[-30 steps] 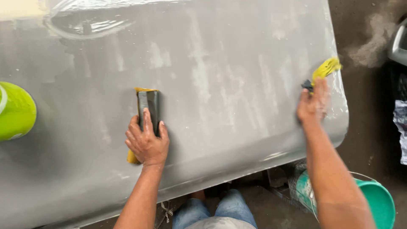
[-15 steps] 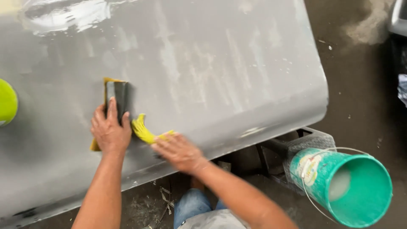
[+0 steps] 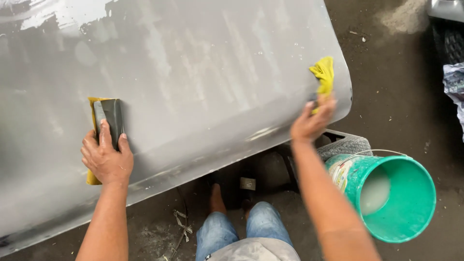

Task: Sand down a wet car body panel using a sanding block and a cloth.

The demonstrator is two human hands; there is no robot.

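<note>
A large wet grey car panel (image 3: 193, 63) fills most of the head view. My left hand (image 3: 105, 157) presses a dark sanding block with a yellow pad (image 3: 110, 118) flat onto the panel at its left part. My right hand (image 3: 313, 121) holds a yellow cloth (image 3: 324, 76) against the panel's right edge, the cloth hanging up above my fingers. Both hands rest on the panel, well apart.
A green bucket (image 3: 408, 229) with cloudy water stands on the dark floor at the lower right, next to a dark crate (image 3: 347, 144) under the panel. My knees in jeans (image 3: 241, 229) show below. A tyre (image 3: 452, 41) sits at the far right.
My right hand with the yellow cloth has swung from beside the left hand back out to the panel's right edge. The left hand stays on the sanding block.
</note>
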